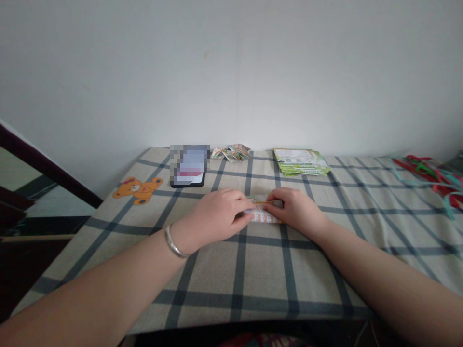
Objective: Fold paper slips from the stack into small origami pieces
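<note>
My left hand [217, 214] and my right hand [294, 207] meet at the middle of the table, both pinching a small folded piece of printed paper [262, 215] that lies on the checked tablecloth [260, 270]. The fingers of both hands curl over the paper's top edge and hide most of it. A silver bangle [173, 242] sits on my left wrist.
A phone [188, 166] lies at the back left, next to several small folded paper pieces [231, 152]. A stack of green printed sheets [300, 161] sits at the back right. Red and green ribbons [434, 176] lie at the far right. A bear print [137, 189] marks the cloth's left side.
</note>
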Demonstrator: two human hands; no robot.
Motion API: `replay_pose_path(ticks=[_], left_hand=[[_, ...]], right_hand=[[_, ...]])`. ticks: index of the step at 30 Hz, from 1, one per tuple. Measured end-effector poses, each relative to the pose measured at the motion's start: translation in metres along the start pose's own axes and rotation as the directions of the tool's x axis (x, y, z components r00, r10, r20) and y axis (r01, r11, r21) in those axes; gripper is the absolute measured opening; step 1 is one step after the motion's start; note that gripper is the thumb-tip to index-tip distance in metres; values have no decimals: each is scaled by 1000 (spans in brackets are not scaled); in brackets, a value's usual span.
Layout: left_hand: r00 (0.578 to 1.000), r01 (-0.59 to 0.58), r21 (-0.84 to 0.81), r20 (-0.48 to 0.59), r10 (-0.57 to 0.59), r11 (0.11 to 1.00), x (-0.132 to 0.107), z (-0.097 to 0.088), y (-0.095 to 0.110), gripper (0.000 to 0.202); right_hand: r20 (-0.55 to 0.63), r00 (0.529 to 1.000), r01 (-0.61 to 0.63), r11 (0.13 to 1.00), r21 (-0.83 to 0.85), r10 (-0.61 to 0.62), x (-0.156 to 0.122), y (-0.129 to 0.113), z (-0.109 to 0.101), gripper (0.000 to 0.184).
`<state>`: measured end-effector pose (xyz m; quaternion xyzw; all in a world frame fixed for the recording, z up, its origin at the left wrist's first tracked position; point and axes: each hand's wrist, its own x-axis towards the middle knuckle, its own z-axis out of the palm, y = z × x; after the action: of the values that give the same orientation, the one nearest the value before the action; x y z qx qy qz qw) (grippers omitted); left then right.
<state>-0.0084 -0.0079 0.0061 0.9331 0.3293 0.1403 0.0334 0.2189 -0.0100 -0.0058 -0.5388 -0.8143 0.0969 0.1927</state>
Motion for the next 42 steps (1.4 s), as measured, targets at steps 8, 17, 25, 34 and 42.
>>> replay_pose_path(ticks=[8,17,25,34,42], left_hand=[[1000,-7,29,15,7,1000,0,-1,2,26],[1000,20,76,20,-21,997,1,-1,2,25],[999,10,186,-37,-3,982,1,1,-2,23],[995,71,162,-80,-59,984,1,9,-5,27],[985,134,72,-123,-124,988,4,16,-12,27]], right_hand=[[-99,993,71,997,33,-67,0,4,3,11],[-19,954,300,951,79,-299,-6,12,-10,21],[-2,946,323,946,-11,-323,-9,6,-13,23],[-13,968,249,966,-67,-251,-6,1,-8,20],[-99,974,183,967,-179,-202,-4,0,-3,20]])
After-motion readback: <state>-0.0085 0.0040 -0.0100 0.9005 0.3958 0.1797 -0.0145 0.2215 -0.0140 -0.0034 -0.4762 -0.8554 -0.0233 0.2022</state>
